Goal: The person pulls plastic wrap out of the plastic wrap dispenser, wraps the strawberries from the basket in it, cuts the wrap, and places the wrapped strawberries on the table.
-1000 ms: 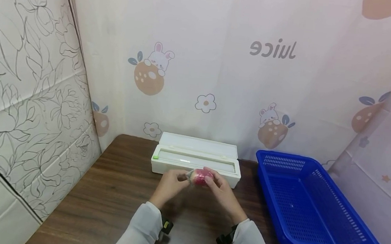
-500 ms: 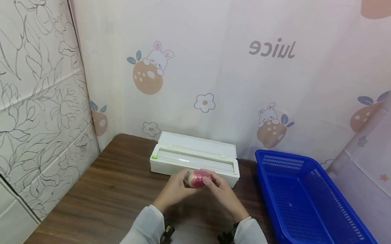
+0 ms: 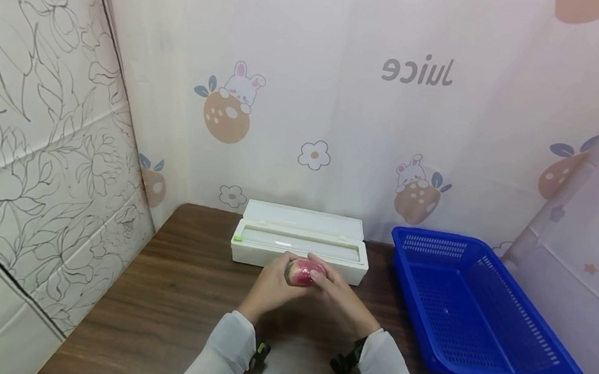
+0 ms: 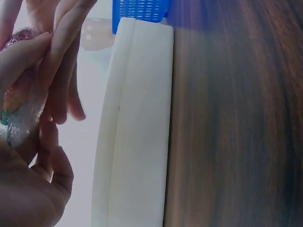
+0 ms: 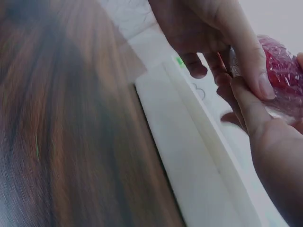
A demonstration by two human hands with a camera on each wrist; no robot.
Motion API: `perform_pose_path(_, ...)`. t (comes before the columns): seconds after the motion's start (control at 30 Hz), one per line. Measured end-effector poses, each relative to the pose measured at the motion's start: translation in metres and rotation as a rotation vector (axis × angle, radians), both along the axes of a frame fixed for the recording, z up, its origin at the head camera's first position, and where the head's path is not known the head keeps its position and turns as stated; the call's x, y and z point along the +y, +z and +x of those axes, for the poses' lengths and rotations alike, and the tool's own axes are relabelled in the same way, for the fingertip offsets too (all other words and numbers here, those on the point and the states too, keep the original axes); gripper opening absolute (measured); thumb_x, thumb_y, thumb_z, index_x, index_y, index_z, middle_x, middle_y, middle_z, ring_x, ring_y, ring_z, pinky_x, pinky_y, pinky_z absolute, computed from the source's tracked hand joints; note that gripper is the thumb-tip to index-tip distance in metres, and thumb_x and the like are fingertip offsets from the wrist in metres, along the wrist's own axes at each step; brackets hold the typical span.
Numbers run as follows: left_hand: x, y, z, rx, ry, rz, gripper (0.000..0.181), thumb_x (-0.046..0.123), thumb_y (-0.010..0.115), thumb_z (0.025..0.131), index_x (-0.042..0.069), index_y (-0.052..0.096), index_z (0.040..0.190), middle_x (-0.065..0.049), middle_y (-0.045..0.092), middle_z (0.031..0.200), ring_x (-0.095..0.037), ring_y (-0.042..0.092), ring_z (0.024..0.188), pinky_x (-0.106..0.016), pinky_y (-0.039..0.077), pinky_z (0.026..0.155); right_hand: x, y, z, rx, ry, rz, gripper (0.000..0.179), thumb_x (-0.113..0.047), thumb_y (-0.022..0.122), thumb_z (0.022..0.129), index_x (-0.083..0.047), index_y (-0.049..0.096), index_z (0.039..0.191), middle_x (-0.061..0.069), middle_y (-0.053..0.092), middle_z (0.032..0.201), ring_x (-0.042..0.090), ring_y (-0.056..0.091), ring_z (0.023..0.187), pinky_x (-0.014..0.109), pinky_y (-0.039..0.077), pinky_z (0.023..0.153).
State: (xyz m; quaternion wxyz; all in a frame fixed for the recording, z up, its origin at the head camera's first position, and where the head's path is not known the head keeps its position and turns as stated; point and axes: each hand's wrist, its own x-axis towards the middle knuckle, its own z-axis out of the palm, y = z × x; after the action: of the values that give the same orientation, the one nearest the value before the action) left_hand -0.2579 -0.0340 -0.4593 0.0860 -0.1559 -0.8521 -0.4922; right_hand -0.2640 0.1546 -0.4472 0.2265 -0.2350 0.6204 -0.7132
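Note:
A rounded red-and-cream thing (image 3: 305, 272), fruit-like, is covered in clear cling film and held up between both hands in front of the white dispenser. My left hand (image 3: 272, 287) curls round its left end. On the other end my right hand (image 3: 342, 293) grips it, thumb lying across the near face. Crinkled film (image 4: 26, 113) with a greenish patch beneath shows in the left wrist view. Seen from the right wrist, the glossy red surface (image 5: 283, 61) sits between the fingers of both hands. Fingers hide part of the thing.
Behind the hands stands a white cling film dispenser (image 3: 250, 256), its lid (image 3: 304, 219) raised and a green slider (image 3: 238, 239) at its left end. A blue basket (image 3: 412, 304) stands on the right of the wooden table (image 3: 160, 311). Patterned sheets (image 3: 313, 93) hang behind.
My left hand has gone from pinching the film at the thing's left end to curling round that end. My right hand has kept its grip and hardly moved.

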Motion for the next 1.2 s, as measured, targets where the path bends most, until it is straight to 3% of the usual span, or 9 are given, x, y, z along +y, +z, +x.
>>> perform_pose_path(0.07, 0.0, 0.0, 0.0, 0.035, -0.006, -0.014, 0.061, 0.049, 0.08, 0.064, 0.019, 0.055, 0.111, 0.001, 0.059, 0.107, -0.013, 0.05, 0.096, -0.039, 0.052, 0.08, -0.001, -0.003, -0.001, -0.036, 0.037, -0.092, 0.054, -0.018, 0.038, 0.101, -0.003, 0.015, 0.148, 0.019, 0.024, 0.148, 0.023, 0.034, 0.129, 0.028, 0.043, 0.099)
perform_pose_path(0.17, -0.001, -0.001, 0.0, 0.06, -0.024, -0.016, 0.062, 0.047, 0.082, 0.063, 0.019, 0.055, 0.111, -0.001, 0.054, 0.111, -0.015, 0.044, 0.102, -0.04, 0.049, 0.083, -0.002, -0.005, -0.002, -0.041, 0.071, -0.148, 0.048, -0.012, 0.036, 0.101, 0.005, 0.021, 0.143, 0.019, 0.036, 0.141, 0.024, 0.04, 0.124, 0.027, 0.045, 0.097)
perform_pose_path(0.37, -0.013, -0.001, 0.001, -0.034, -0.136, 0.085, 0.076, 0.048, 0.079, 0.067, 0.022, 0.047, 0.131, 0.0, 0.055, 0.125, -0.011, 0.052, 0.106, -0.041, 0.05, 0.089, 0.001, -0.007, -0.005, -0.061, 0.028, -0.138, 0.041, -0.008, 0.041, 0.099, 0.01, 0.036, 0.135, 0.012, 0.052, 0.126, 0.023, 0.05, 0.114, 0.026, 0.048, 0.094)
perform_pose_path(0.57, -0.033, -0.001, -0.001, -0.1, -0.305, 0.133, 0.055, 0.031, 0.08, 0.071, 0.027, 0.059, 0.123, 0.005, 0.067, 0.108, -0.009, 0.063, 0.09, -0.031, 0.056, 0.079, 0.006, -0.008, -0.004, -0.059, -0.09, 0.009, 0.046, -0.011, 0.054, 0.094, 0.009, 0.041, 0.133, 0.02, 0.055, 0.127, 0.027, 0.052, 0.113, 0.027, 0.049, 0.092)
perform_pose_path(0.73, -0.038, 0.002, -0.003, -0.06, -0.302, 0.087, 0.056, 0.027, 0.082, 0.07, 0.031, 0.06, 0.122, 0.008, 0.067, 0.109, -0.007, 0.064, 0.086, -0.027, 0.056, 0.076, 0.006, -0.004, 0.0, -0.001, -0.278, 0.279, 0.047, -0.031, 0.068, 0.084, -0.006, 0.058, 0.124, 0.013, 0.065, 0.115, 0.021, 0.058, 0.103, 0.03, 0.05, 0.088)
perform_pose_path(0.83, -0.038, 0.003, -0.003, -0.047, -0.298, 0.121, 0.06, 0.03, 0.08, 0.071, 0.029, 0.057, 0.127, 0.006, 0.065, 0.114, -0.009, 0.064, 0.088, -0.029, 0.056, 0.078, 0.005, 0.0, 0.002, 0.017, -0.346, 0.348, 0.048, -0.037, 0.07, 0.081, -0.011, 0.062, 0.12, 0.009, 0.067, 0.111, 0.02, 0.059, 0.1, 0.038, 0.049, 0.091)
perform_pose_path(0.97, -0.041, 0.002, -0.002, -0.073, -0.292, 0.208, 0.059, 0.035, 0.074, 0.077, 0.028, 0.053, 0.132, 0.005, 0.059, 0.125, -0.013, 0.061, 0.096, -0.035, 0.055, 0.083, 0.005, 0.003, 0.002, -0.004, -0.352, 0.274, 0.046, -0.034, 0.068, 0.084, -0.009, 0.059, 0.123, 0.011, 0.065, 0.115, 0.023, 0.058, 0.102, 0.046, 0.046, 0.096)
perform_pose_path(1.07, -0.045, 0.009, 0.003, -0.13, -0.286, 0.27, 0.05, 0.033, 0.068, 0.084, 0.029, 0.054, 0.131, 0.004, 0.057, 0.128, -0.015, 0.058, 0.102, -0.041, 0.052, 0.088, 0.005, 0.005, 0.003, -0.033, -0.297, 0.164, 0.046, -0.026, 0.064, 0.088, -0.003, 0.054, 0.127, 0.014, 0.061, 0.122, 0.024, 0.055, 0.107, 0.042, 0.045, 0.098)
perform_pose_path(1.2, -0.046, 0.006, 0.001, -0.163, -0.273, 0.373, 0.037, 0.029, 0.064, 0.088, 0.028, 0.059, 0.125, 0.0, 0.06, 0.124, -0.017, 0.057, 0.106, -0.041, 0.051, 0.09, 0.003, 0.008, 0.005, -0.059, -0.222, 0.031, 0.047, -0.016, 0.058, 0.092, 0.005, 0.045, 0.132, 0.018, 0.052, 0.131, 0.023, 0.051, 0.114, 0.031, 0.046, 0.097)
